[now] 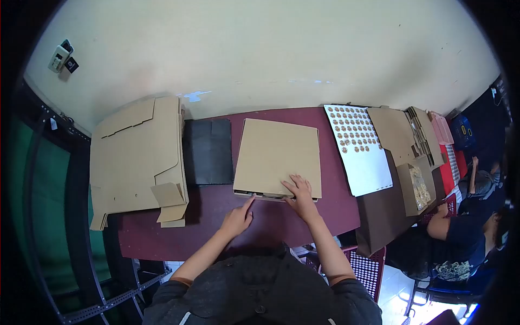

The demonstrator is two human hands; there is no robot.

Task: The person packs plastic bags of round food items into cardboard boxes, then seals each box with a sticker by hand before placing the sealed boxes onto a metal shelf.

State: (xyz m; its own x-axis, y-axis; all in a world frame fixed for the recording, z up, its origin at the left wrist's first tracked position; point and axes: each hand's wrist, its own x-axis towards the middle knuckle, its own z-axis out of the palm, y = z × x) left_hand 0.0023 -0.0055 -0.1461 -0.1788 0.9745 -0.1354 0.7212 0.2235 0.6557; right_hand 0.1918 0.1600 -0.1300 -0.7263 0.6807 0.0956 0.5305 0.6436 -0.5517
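Note:
A flat brown cardboard box (279,157) lies on the maroon table in front of me, its lid down. Along its front edge runs a narrow gap with something dark and green showing, too small to make out. My left hand (237,221) is at that edge, its index finger stretched out to the gap and the other fingers curled in. My right hand (300,196) rests on the lid's front right part with fingers spread, the thumb down by the front edge. Neither hand grips anything.
A stack of flattened cardboard boxes (135,157) is at the left, beside a black sheet (207,151). To the right lie a sheet of round stickers (357,141) and an open carton (416,189) with small pale pieces. Another person (460,238) sits at the far right.

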